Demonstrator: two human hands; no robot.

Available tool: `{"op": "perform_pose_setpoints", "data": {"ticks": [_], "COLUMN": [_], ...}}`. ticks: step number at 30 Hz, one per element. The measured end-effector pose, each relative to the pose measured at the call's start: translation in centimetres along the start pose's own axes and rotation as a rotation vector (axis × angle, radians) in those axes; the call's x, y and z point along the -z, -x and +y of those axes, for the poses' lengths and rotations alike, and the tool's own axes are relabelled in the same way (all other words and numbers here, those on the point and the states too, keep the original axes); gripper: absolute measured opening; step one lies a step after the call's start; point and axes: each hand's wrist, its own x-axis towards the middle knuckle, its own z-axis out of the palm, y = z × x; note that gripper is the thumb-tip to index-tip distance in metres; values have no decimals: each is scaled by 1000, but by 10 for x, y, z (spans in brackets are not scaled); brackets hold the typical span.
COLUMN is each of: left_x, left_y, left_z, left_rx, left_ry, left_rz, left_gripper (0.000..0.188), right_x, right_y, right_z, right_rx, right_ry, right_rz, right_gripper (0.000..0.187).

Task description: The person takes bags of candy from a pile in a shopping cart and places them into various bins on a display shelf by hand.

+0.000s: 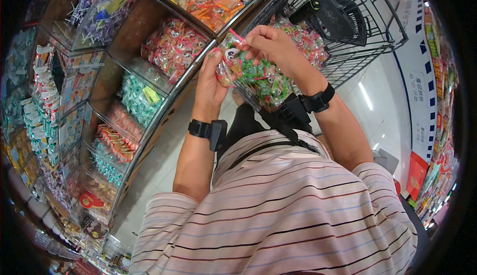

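Observation:
My left hand (212, 74) grips the left edge of a small clear candy packet (232, 55) with red-pink trim and a black-and-white figure printed on it. Closed in a pinch, my right hand (278, 49) meets the packet's upper right side, its fingertips partly hidden. Both hands are over the near end of a black wire shopping cart (360, 59). Beneath them in the cart lies a heap of similar wrapped candies (271, 88), green and red.
Left of the cart runs a slanted display counter with bins of red-wrapped candies (174, 49), orange-wrapped candies (208, 6) and teal packets (136, 98). A black folding seat flap (338, 16) stands inside the cart. Shelves of packaged goods (439, 141) line the right side.

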Motion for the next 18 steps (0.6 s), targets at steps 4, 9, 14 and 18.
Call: {"op": "perform_pose_setpoints", "data": {"ticks": [4,9,14,18], "left_x": [2,-1,-8,6], "left_y": [1,3,5,2], "left_z": [-3,-2,-2,-3], "left_rx": [-11,7,2,13], "left_ry": [4,2,-3,-8], "left_rz": [34,-66,-2,-63], "left_gripper": [23,27,23,35], "right_x": [-1,-3,-3,-5], "right_y": [1,3,3,2], "right_z": [-3,1,6,6], "right_rx": [0,9,17,26], "right_ry": [36,-28,-91,-81], "right_rz": [-12,-16,-38,-55], "right_gripper": [19,19,19,20]}}
